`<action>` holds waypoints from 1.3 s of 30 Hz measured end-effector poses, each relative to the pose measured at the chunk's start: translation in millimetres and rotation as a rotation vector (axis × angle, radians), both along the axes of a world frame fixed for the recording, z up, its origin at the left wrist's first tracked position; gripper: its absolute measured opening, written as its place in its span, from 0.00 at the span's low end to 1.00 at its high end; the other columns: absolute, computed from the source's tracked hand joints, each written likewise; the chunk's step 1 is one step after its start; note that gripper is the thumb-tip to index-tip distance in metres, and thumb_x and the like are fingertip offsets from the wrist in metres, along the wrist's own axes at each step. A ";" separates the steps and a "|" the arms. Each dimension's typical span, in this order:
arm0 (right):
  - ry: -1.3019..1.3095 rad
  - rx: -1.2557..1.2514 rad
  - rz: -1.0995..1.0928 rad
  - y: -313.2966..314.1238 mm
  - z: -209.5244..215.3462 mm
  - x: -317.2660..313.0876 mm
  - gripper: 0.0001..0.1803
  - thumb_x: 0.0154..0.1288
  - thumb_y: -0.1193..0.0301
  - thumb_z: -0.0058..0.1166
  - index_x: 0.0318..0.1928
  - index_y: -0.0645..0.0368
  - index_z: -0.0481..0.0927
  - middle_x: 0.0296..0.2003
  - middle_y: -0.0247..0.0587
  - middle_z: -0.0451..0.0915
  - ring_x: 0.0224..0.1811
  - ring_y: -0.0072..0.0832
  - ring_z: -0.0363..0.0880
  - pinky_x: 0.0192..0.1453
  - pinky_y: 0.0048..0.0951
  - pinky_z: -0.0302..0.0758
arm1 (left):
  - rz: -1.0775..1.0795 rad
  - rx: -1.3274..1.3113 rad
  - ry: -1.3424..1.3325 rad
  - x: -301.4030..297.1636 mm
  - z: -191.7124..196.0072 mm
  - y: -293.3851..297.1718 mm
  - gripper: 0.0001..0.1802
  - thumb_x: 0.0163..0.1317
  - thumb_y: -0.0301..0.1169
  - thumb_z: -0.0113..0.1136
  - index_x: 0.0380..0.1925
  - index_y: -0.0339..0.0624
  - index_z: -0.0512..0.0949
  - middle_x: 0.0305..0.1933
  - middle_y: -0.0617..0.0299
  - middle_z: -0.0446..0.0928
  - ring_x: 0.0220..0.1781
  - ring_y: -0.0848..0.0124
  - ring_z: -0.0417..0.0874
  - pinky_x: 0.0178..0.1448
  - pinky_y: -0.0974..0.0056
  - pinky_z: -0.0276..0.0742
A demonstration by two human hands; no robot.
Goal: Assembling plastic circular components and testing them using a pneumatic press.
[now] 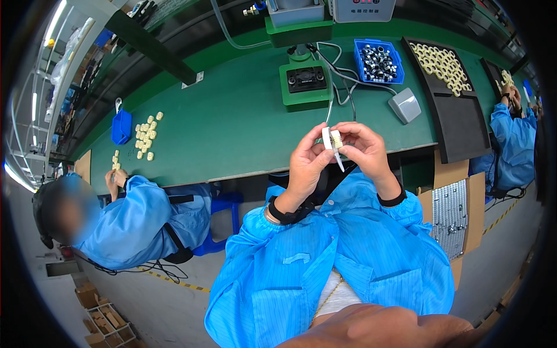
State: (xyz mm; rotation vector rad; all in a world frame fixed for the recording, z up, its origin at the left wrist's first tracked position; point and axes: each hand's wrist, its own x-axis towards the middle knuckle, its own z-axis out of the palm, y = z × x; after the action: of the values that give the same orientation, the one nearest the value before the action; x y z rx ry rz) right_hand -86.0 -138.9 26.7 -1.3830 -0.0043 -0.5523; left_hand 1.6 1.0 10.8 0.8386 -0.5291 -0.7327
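Cream-coloured and ring-shaped, the small part [336,140] sits pinched between both hands, held up in the air just in front of the near edge of the green surface [232,124] and above the person's lap. It looks like a short wound coil or bobbin, pale yellow with faint ridges across its face, and a thin white strip or tool [333,146] runs beside it, slanting down to a pointed tip below the fingers. The left hand [306,165] has its thumb and forefinger closed on the white strip and the left side of the part; the right hand [362,148] curls over from the other side, its fingers clamped on the part's right edge. Both wrists wear black straps over blue coat sleeves. On the surface beyond the hands stand a green fixture with a black block [306,81], a grey pedal-like switch [404,105], a blue bin of dark metal rings [378,61] and a black tray [455,110] with more cream rings laid out at its far end. To the left, another person in a blue coat [139,217] works beside a scatter of cream parts [146,136] and a blue scoop [121,126]; a further worker [513,139] sits at the far right.
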 end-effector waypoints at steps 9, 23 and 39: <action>-0.009 0.139 0.032 1.2 -10.6 1.3 0.20 0.61 0.84 0.56 0.55 0.68 0.73 0.51 0.47 0.78 0.50 0.28 0.79 0.55 0.32 0.78 | 0.000 0.018 0.012 -0.5 2.1 -0.8 0.32 0.63 0.23 0.60 0.66 0.34 0.61 0.58 0.55 0.73 0.50 0.72 0.79 0.49 0.67 0.81; -0.020 -0.036 -0.025 2.4 -3.6 -1.6 0.20 0.57 0.87 0.56 0.52 0.68 0.76 0.53 0.49 0.76 0.53 0.32 0.79 0.59 0.33 0.76 | 0.012 0.047 -0.055 1.6 -4.7 1.3 0.32 0.62 0.25 0.62 0.65 0.34 0.62 0.61 0.49 0.72 0.60 0.59 0.78 0.53 0.60 0.82; 0.147 -0.114 -0.301 10.4 -1.6 -16.2 0.16 0.67 0.72 0.54 0.52 0.66 0.76 0.44 0.41 0.81 0.36 0.19 0.78 0.32 0.18 0.74 | -0.091 -0.088 0.226 16.4 0.1 6.5 0.31 0.70 0.36 0.53 0.69 0.37 0.58 0.62 0.46 0.71 0.56 0.60 0.79 0.52 0.59 0.82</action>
State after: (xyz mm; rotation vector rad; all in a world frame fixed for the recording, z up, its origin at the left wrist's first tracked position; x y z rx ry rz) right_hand -102.2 -128.5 25.1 -1.5441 0.2996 -0.7067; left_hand 18.0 7.5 10.9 0.6434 -0.3959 -0.8700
